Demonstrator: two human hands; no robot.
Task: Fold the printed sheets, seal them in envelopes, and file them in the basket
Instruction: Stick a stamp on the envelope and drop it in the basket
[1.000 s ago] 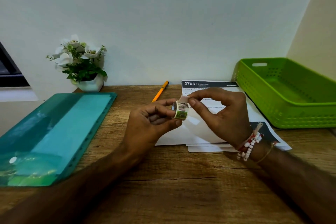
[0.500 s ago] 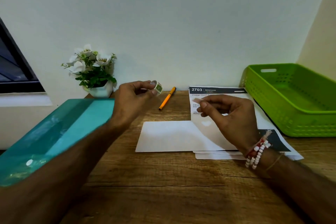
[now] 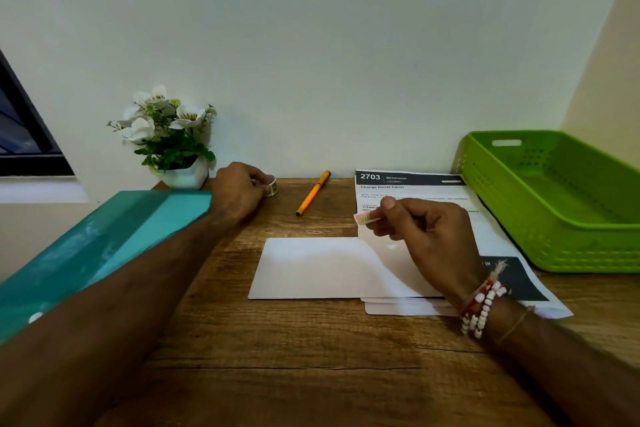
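- Two hands show in the head view, the only camera I have.
- My left hand (image 3: 239, 189), centre-left of the frame, curls thumb and fingers round a small tape roll (image 3: 271, 186). It is low over the back of the wooden desk (image 3: 311, 374), near the potted plant (image 3: 169, 139).
- My right hand (image 3: 426, 236), centre-right, pinches a short tape strip (image 3: 365, 218) between thumb and forefinger. The other fingers are loosely curled, and the strip hangs free above the printed sheet (image 3: 408, 184).
- One white envelope (image 3: 318, 267) lies flat at centre frame. Its right end lies over the printed sheet and under my right wrist.
- The green basket (image 3: 571, 250) sits at the right edge, just beside the sheet. I see nothing inside it.
- Risk, as I judge it:
  - The loose strip could curl back and stick to itself or to my fingertips before it reaches the flap.
  - It could also land crooked, because neither hand is steadying the envelope.
  - My right wrist could drag the envelope askew as it moves.
  - The roll might roll once I let it go.
- I cannot tell which face of the envelope is up, or whether it is filled.
- Count:
  - two hands, one tape roll, one torn strip
  - one envelope on top, with two more white edges (image 3: 405, 308) showing beneath it at lower right
  - one printed sheet that I can make out, possibly more under it
  - one basket, one orange pen (image 3: 313, 192), one plant
  - one teal folder (image 3: 104, 246) at the left
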